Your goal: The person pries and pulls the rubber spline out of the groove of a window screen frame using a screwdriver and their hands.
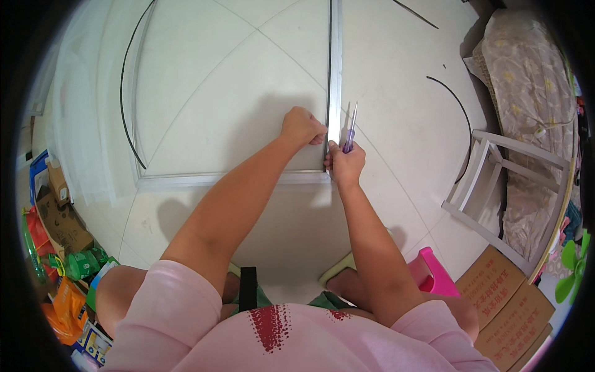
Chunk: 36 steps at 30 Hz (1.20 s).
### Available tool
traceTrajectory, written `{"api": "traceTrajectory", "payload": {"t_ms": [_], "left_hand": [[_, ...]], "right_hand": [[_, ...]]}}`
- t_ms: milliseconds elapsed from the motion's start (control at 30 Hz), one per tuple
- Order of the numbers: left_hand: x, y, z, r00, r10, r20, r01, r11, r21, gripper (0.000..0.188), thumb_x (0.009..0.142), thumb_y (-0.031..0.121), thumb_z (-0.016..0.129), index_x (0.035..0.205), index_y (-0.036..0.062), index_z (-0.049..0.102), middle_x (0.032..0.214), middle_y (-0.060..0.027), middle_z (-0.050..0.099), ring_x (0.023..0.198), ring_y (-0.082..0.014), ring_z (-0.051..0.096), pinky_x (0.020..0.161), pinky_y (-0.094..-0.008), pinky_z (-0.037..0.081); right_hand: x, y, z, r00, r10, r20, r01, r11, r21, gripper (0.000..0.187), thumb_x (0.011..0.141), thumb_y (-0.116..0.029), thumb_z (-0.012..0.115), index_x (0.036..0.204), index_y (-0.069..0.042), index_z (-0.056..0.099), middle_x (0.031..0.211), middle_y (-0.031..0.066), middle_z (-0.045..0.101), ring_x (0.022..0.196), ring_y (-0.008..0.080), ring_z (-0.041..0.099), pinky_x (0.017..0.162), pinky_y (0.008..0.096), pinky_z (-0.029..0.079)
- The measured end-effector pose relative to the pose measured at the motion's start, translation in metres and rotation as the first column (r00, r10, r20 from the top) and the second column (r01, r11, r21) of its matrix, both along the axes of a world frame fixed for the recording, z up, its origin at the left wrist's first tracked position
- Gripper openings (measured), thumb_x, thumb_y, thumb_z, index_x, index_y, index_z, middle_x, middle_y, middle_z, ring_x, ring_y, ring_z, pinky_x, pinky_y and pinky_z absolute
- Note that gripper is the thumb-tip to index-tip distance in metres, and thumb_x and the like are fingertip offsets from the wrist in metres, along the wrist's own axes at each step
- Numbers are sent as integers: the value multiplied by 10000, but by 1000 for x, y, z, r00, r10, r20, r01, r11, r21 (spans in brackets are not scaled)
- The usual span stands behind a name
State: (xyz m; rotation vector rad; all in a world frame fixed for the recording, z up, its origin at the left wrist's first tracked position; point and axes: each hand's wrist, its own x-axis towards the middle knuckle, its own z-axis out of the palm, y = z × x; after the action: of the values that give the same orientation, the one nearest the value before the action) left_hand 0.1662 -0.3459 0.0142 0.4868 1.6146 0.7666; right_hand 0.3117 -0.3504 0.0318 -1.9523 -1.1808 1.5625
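Note:
A metal-edged frame lies on the pale tiled floor in front of me, with a black strip running along its right side bar. My left hand is closed, its fingertips at the strip near the frame's lower right corner; whatever they pinch is hidden. Just right of that bar, my right hand grips a screwdriver with a purple handle, its metal shaft pointing away from me. The thumb and fingertips of this hand also rest against the bar close to the corner.
Loose black strips lie along the frame's left side and on the floor to the right. A grey wooden stool, a pink plastic stool and cardboard boxes stand at right. Bags and bottles crowd the lower left.

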Motion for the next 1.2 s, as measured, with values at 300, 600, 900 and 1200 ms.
{"api": "traceTrajectory", "payload": {"t_ms": [300, 600, 900, 1200], "left_hand": [[-8, 3, 1, 992, -120, -51, 122, 991, 51, 125, 671, 45, 728, 694, -60, 665, 612, -128, 662, 544, -167, 661, 531, -285, 576], [-7, 8, -9, 984, 37, 177, -42, 999, 26, 177, 722, 38, 744, 784, -105, 660, 688, -172, 674, 571, -195, 670, 549, -287, 586], [-1, 17, -9, 956, -121, -266, 103, 991, -81, 207, 637, 99, 677, 529, -60, 601, 523, -155, 613, 527, -233, 658, 552, -325, 549], [22, 29, 24, 679, -290, -675, 273, 952, -135, 220, 624, 171, 613, 686, -33, 663, 690, -222, 663, 734, -395, 671, 693, -414, 558]], "right_hand": [[-1, 0, 1, 999, 20, 39, -20, 1000, 3, 195, 836, -69, 667, 715, 2, 532, 589, 98, 607, 470, 152, 608, 427, 287, 497], [1, 1, -3, 1000, 6, 17, -6, 1000, 13, 181, 835, -70, 665, 732, -3, 533, 594, 96, 590, 456, 154, 569, 400, 289, 454], [-1, 0, 1, 999, 20, 33, -20, 1000, -1, 189, 833, -78, 673, 727, -2, 535, 598, 100, 595, 456, 160, 578, 401, 289, 459], [2, 2, 0, 996, 38, 79, -40, 999, 26, 189, 831, -83, 671, 727, -2, 537, 593, 97, 594, 456, 155, 579, 412, 299, 466]]}}
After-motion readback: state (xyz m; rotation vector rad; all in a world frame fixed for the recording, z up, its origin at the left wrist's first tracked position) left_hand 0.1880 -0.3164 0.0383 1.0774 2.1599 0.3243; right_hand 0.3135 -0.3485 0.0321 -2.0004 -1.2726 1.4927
